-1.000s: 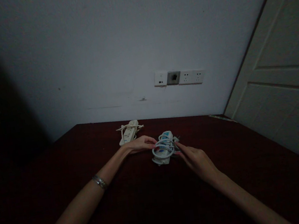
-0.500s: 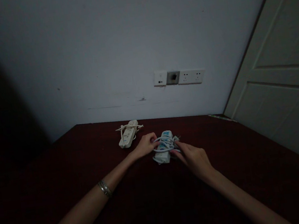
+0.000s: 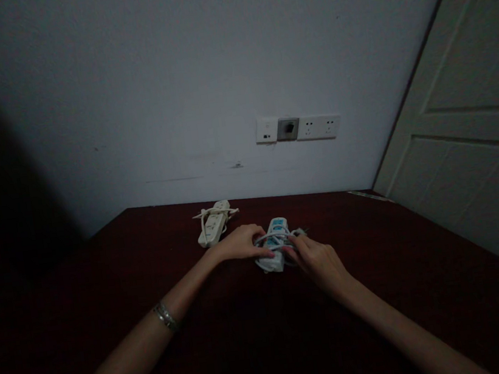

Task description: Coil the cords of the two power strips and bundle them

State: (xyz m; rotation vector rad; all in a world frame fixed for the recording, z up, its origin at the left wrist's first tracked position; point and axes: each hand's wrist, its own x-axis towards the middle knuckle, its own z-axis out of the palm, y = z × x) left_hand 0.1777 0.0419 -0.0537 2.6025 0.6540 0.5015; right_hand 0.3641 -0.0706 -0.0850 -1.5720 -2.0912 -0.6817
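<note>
A white and blue power strip with its grey cable wound around it lies on the dark red table. My left hand rests on its left side, fingers curled over the strip and cable. My right hand pinches the cable on the strip's right side, near the plug. A silver bracelet is on my left wrist. A second, cream power strip with its cord wrapped round it lies further back and to the left, untouched.
A white wall rises behind the table with a row of wall sockets. A pale panelled door stands at the right. The left side of the room is in deep shadow.
Both hands have closed in on the white and blue strip. The cable loops that stood loose have been drawn tighter around it. The cream strip has not moved.
</note>
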